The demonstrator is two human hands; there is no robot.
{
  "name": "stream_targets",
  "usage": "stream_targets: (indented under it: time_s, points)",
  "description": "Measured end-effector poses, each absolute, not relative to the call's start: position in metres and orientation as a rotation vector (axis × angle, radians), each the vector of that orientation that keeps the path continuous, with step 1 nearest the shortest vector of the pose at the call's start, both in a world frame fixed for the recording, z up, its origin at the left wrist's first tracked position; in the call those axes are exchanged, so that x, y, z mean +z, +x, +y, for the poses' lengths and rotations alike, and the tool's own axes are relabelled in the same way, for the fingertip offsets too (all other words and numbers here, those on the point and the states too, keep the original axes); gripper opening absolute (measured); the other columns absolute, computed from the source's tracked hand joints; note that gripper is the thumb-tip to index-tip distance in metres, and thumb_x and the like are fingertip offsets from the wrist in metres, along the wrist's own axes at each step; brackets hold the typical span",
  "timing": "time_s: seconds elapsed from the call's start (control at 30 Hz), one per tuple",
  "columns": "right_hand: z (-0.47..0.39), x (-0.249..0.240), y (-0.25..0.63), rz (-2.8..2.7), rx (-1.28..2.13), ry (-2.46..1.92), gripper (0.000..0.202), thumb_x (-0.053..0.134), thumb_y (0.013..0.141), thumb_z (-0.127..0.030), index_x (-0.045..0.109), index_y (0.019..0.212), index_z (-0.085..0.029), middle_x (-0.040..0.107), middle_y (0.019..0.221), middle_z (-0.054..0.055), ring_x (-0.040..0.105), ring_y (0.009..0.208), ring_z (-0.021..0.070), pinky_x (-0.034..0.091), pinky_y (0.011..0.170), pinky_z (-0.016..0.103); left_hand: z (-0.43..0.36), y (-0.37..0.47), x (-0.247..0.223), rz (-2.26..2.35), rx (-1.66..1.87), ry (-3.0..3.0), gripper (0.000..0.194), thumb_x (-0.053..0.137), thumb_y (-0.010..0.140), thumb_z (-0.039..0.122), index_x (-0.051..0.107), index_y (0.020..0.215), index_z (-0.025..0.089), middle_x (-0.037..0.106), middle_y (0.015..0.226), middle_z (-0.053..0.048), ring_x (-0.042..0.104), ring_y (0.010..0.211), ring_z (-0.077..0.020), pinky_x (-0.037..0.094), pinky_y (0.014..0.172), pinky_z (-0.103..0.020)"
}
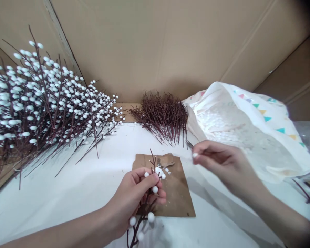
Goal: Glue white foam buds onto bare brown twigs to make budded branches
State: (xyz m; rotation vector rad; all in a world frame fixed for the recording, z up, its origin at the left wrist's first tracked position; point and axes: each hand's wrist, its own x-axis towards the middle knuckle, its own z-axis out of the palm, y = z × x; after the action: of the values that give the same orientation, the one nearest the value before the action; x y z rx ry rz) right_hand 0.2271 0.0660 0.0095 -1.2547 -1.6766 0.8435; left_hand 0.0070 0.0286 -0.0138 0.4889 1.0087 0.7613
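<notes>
My left hand [142, 196] is closed around a dark brown artificial branch [138, 224], which bears several white berries [151, 217] on its side twigs. The bare upper twigs rise above my thumb. To the right and higher, my right hand [219, 162] pinches a small white berry [195, 155] between thumb and fingertips. A grey pointed tip [189, 144] shows just beyond those fingers; whether my hand holds it I cannot tell. Under and behind my left hand lies a brown cardboard piece [181, 196], with whitish smears and a torn scrap [166, 160] near its far edge.
A large heap of white-berried branches [49, 100] fills the left side. Bare brown twigs [165, 115] are bundled at the back middle. An open white bag [271, 137] of white berries stands at the right on the white tabletop [105, 182]. Cardboard walls [144, 44] enclose the back.
</notes>
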Motion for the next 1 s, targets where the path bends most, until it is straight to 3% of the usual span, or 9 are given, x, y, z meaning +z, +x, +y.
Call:
stream_targets:
  time_s: [0.13,0.4,0.77,1.0]
  points:
    - [0.054,-0.004,0.185,-1.548,1.311,-1.102,0.015,0.064,0.081,-0.032,0.061,0.075,-0.019,0.06,0.068,-0.001,0.055,0.062,0.0118,0.044,0.055,0.023,0.027,0.007,-0.015,0.984,0.736,0.498,0.021,0.071,0.08,0.031,0.063,0.07,0.014,0.07,0.061,-0.002,0.066,0.052,-0.0084,0.051,0.054,-0.015]
    - [0.053,-0.015,0.175,-1.375,1.633,-1.017,0.019,0.066,0.08,-0.036,0.06,0.077,-0.018,0.059,0.061,-0.002,0.051,0.051,0.0083,0.043,0.049,0.02,0.03,0.007,-0.017,0.999,0.681,0.57,0.023,0.07,0.08,0.032,0.062,0.068,0.013,0.067,0.059,-0.001,0.064,0.05,-0.0075,0.051,0.054,-0.015]
    - [0.046,-0.018,0.177,-1.375,1.665,-1.036,0.013,0.071,0.076,-0.029,0.063,0.079,-0.019,0.066,0.064,-0.002,0.061,0.054,0.0096,0.053,0.054,0.02,0.031,0.011,-0.013,1.022,0.692,0.596,0.02,0.067,0.08,0.025,0.06,0.065,0.015,0.067,0.063,-0.001,0.058,0.049,-0.0056,0.051,0.054,-0.017]
    - [0.044,-0.019,0.177,-1.379,1.667,-1.088,0.012,0.074,0.074,-0.026,0.066,0.076,-0.017,0.064,0.065,-0.001,0.059,0.055,0.0084,0.052,0.053,0.018,0.03,0.009,-0.017,1.039,0.71,0.623,0.021,0.069,0.08,0.025,0.059,0.064,0.015,0.066,0.06,0.001,0.058,0.049,-0.0057,0.052,0.053,-0.017]
